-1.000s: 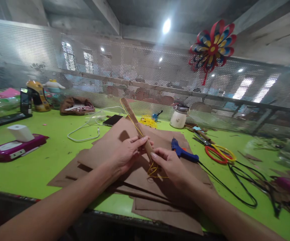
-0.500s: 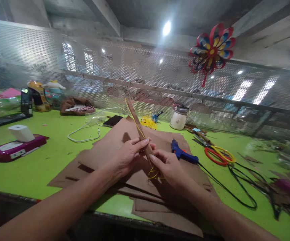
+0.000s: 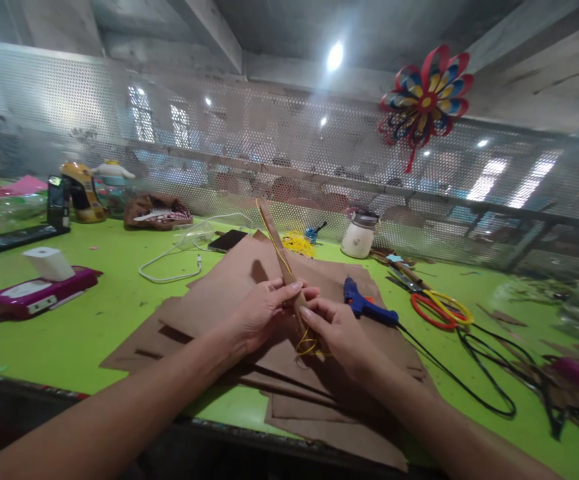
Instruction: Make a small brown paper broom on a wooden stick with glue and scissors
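Both hands hold a narrow brown cardboard strip (image 3: 275,233), which tilts up and to the left above the stacked cardboard sheets (image 3: 229,273). My left hand (image 3: 267,310) pinches the strip near its middle, thumb on top. Just below and to the right, my right hand (image 3: 334,330) grips its lower part between thumb and fingers. A thin yellow string (image 3: 307,345) runs along the strip's edge and hangs in loose loops under my hands. The strip's lower end is partly hidden by my right hand.
A blue glue gun (image 3: 369,310) lies right of my hands, its black cord trailing rightward. Beyond it are scissors (image 3: 432,310) with red and yellow handles. Yellow string (image 3: 297,244) is heaped behind, near a white jar (image 3: 359,235). A purple packet (image 3: 42,293) lies at left.
The camera view has shifted slightly. My hands have slid a little along the strip or barely moved; both keep their pinch on it.
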### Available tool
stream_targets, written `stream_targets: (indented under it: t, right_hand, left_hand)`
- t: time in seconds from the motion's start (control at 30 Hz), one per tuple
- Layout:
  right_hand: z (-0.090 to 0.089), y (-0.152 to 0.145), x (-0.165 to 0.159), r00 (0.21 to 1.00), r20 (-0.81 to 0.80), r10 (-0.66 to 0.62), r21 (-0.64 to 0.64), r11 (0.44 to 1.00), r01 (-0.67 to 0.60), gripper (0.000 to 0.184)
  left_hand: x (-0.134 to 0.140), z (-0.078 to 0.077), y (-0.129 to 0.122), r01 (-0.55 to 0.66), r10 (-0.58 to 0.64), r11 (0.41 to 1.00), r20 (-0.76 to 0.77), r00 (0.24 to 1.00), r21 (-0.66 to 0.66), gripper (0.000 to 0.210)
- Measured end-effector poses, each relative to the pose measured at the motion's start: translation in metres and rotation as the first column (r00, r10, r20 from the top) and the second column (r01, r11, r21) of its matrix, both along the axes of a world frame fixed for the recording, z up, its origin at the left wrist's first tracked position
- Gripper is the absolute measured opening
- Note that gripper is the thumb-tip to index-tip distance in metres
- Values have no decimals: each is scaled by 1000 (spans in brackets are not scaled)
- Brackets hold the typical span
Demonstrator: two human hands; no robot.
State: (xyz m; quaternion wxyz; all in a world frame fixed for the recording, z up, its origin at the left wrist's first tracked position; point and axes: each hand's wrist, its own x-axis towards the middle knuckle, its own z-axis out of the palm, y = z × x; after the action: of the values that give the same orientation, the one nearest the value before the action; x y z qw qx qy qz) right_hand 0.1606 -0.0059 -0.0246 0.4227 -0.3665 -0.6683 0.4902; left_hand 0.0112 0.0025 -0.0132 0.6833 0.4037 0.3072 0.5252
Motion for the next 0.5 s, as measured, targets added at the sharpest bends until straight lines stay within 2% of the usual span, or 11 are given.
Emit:
stream_targets:
  t: [0.17,0.27,0.37,0.5]
  right_hand:
    - [-1,-1,-1,999,-37,13,-33,999,-14,32]
    - [-1,-1,-1,994,-103,19,-149,988,-35,35]
    - [-1,-1,0,973,-223,57,-265,957,-117,35]
    - [1,-2,1,960,-269,78,-320,933,-166,35]
  left_hand:
    - [-1,-2,2,-1,1,1000,0,1000,13,21]
    - [0,1,1,-7,7,1000,0,1000,-3,20]
    - [0,5,-2,19,-19,1000,10,1000,-15,21]
    - [0,6,-3,56,-56,998,19,998,-5,19]
